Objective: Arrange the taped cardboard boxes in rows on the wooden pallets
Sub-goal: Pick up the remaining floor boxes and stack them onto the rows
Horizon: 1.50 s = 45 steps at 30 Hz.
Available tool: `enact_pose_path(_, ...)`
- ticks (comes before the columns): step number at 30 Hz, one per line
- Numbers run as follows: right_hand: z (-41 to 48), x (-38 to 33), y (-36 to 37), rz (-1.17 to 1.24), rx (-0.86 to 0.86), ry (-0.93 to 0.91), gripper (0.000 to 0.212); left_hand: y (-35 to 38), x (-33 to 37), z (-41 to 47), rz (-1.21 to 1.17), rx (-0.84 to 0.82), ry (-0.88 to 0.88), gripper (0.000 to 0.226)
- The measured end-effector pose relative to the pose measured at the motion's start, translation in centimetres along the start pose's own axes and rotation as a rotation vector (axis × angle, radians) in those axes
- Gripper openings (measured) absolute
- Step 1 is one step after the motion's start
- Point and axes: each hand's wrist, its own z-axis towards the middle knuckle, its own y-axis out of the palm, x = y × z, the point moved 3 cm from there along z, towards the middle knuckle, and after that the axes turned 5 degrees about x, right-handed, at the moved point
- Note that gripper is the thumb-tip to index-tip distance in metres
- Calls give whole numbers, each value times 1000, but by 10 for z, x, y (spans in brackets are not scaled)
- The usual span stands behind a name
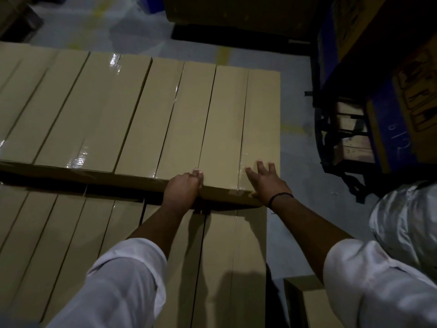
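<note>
**Two hands on the end of the upper box row**

Dim warehouse. Grey glossy floor, with worn yellow tape marks.

Containers: long, narrow cardboard boxes lie flat and side by side, long sides touching.
- Upper row: sits higher and farther off, running left out of view.
- Lower row: nearer, under the arms, with its far ends in the shadow below the upper row's near edge.
- All boxes are closed, so the contents cannot be seen. Whatever the rows rest on is hidden.

Materials: plain tan board with sharp straight edges and thin dark seams between boxes. Clear tape glints on several tops near the ends.

Hands:
- Left hand: grips the near top edge of the upper row, fingers curled over the edge and fingertips on top. It sits at a seam, two boxes in from the right end. Which of the two boxes it holds, cannot tell.
- Right hand: lies flat on the near end of the end box, the rightmost in the upper row. Fingers are straight and spread, gripping nothing.
- A black band is on the right wrist, and both arms are in white sleeves.

Right side:
- A blue rack holds printed cartons, with pale wooden blocks low beside it.
- A silvery wrapped bundle is near the right arm.
- A small carton stands on the floor beside the lower row.
</note>
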Motion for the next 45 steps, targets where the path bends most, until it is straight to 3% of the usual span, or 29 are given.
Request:
enact_pose_path(9,1,5,5,47,35,-10,92,10,-4,0,-13,30,-6,57)
enact_pose_path(26,5,8,0,55,39,-26,92,3,4,-3,21,27,-68,50)
enact_pose_path(33,1,6,2,92,48,-6,91,7,7,-7,39,42,-73,59)
enact_pose_path(45,-72,-19,26,112,121,23,78,5,12,-14,-10,38,-86,69)
